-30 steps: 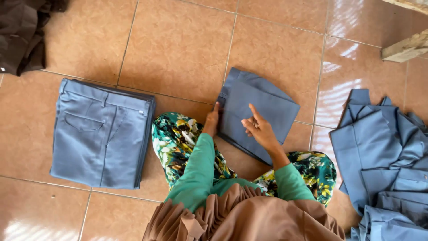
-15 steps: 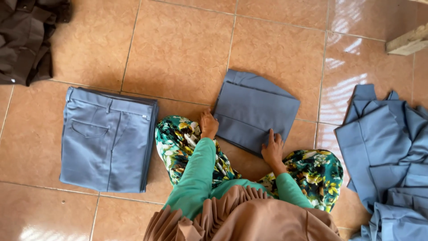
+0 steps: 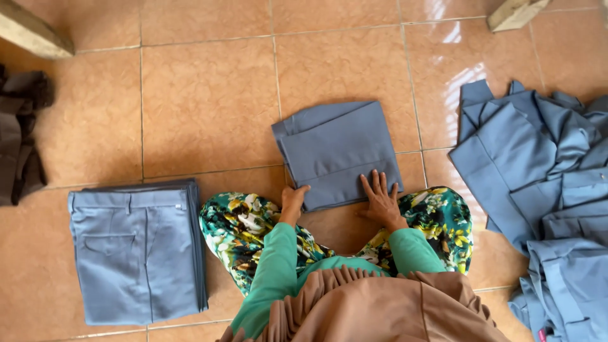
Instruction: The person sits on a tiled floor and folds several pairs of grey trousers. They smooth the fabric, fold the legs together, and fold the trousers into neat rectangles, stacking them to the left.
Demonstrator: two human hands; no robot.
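A folded blue-grey garment [image 3: 335, 149] lies on the tiled floor in front of my knees. My left hand [image 3: 293, 199] grips its near left corner, fingers curled around the edge. My right hand [image 3: 381, 199] lies flat on the near right edge, fingers spread. I sit on the floor in green sleeves and floral trousers [image 3: 244, 231].
A neat stack of folded blue-grey trousers [image 3: 136, 250] sits at my left. A loose heap of the same blue-grey garments [image 3: 538, 183] lies at the right. Dark clothing [image 3: 19, 136] is at the far left. Wooden pieces [image 3: 35, 31] lie at the top corners.
Both hands slid from the middle of the folded garment to its near edge. The right hand went from pointing to lying flat. The view shifted so the stack sits lower.
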